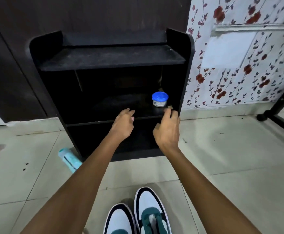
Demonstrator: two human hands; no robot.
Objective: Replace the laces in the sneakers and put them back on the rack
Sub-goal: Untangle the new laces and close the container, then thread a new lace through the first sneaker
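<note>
Two sneakers [152, 211] stand side by side on the floor [239, 166] at the bottom of the head view, well short of the rack [110, 58], so shelving them is not yet done. Whether they are laced I cannot tell; the frame edge cuts off their lace areas. Toes point away from the person, toward the rack, long axes running near to far, the right shoe slightly ahead. Both hands are empty with loose fingers: the left hand [123, 124] and right hand [168, 130] reach at the middle shelf, near a blue-lidded jar [159, 99].
</note>
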